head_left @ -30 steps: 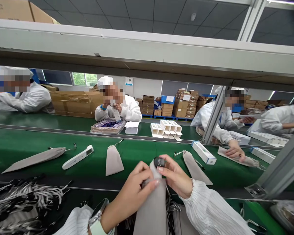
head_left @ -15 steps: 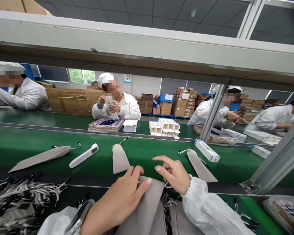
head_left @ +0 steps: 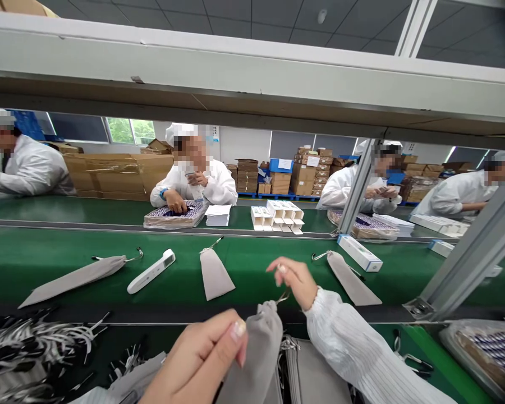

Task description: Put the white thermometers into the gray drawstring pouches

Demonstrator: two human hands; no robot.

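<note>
Left hand (head_left: pixel 202 359): my fingers clamped on grey pouch (head_left: pixel 256 350) body.
Right hand (head_left: pixel 297 280): raised beyond pouch, pinching its drawstring (head_left: pixel 283 296).
Pouch contents: cannot tell.

On my feed, a white thermometer (head_left: pixel 151 271) lies between grey drawstring pouches (head_left: pixel 215 273) on the green conveyor belt (head_left: pixel 33 258); white-coated workers (head_left: pixel 193 182) sit beyond stacked white cartons (head_left: pixel 278 215).

Left hand (head_left: pixel 202 359) cut off at wrist by bottom edge. Grey pouch (head_left: pixel 256 353) in its grip ran out of frame below; contents hidden by fabric. Drawstring (head_left: pixel 283 296) at right hand (head_left: pixel 297 280) too thin to trace. Pouch stack (head_left: pixel 315 376) partly covered by the sleeve. Print on white box (head_left: pixel 359 253) too small to read.
</note>
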